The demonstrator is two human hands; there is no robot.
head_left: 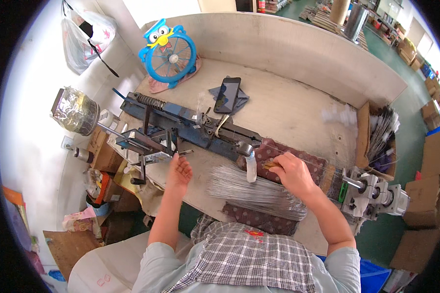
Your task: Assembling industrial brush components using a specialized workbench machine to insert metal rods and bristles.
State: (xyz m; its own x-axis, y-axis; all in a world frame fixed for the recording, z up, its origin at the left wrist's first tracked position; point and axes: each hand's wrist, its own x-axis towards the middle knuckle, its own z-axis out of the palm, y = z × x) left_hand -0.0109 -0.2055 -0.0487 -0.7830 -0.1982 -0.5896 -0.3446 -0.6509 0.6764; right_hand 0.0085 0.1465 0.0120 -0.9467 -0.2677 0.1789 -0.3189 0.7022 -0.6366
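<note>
My left hand (179,172) hovers palm-up with fingers apart just below the small metal clamp (157,156) at the left end of a long blue metal machine (190,124). It holds nothing. My right hand (289,171) rests on a dark patterned cloth (298,158), fingers pinched on a thin wire or stick near the machine's right end. A bundle of thin grey wires (252,190) lies across the table's front edge between my hands. A small clear plastic bottle (251,168) stands beside the bundle.
A black phone (227,95) lies on a blue cloth at the back. A blue owl-shaped fan (168,53) stands at the back left. A cardboard box of wires (379,136) sits at the right, a metal motor unit (374,193) below it. A foil-wrapped spool (76,111) is at the left.
</note>
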